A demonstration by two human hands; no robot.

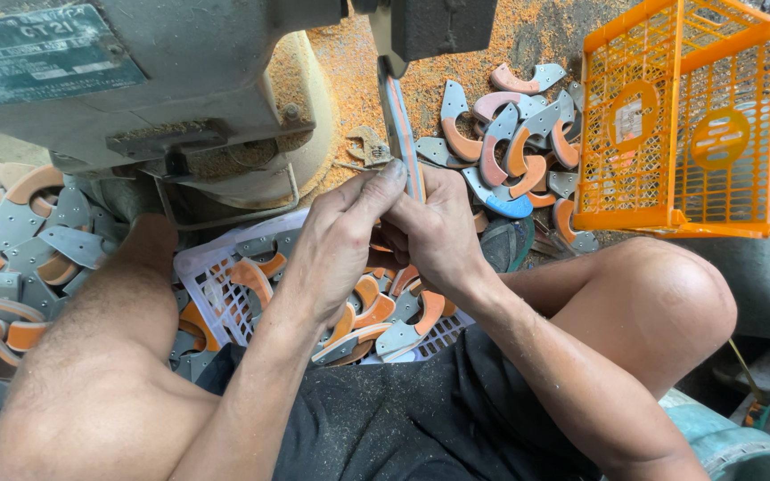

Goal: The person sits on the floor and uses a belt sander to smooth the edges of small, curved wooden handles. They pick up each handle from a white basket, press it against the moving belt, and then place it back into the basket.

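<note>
Both hands hold one curved grey-and-orange sole piece [400,134] on edge, its upper end pushed up under the dark head [443,27] of a grey machine [135,71]. My left hand [340,240] pinches the piece from the left with thumb and forefinger. Gripping it from the right and below is my right hand [434,232]. Under the hands, between my knees, sits a white plastic basket [216,267] filled with several similar curved pieces [376,307].
An orange plastic crate [679,116] stands tilted at the right. More grey-and-orange pieces lie piled on the floor behind the hands [510,134] and at the left [20,240]. Orange dust [456,67] covers the floor. My right knee [661,303] is raised at the right.
</note>
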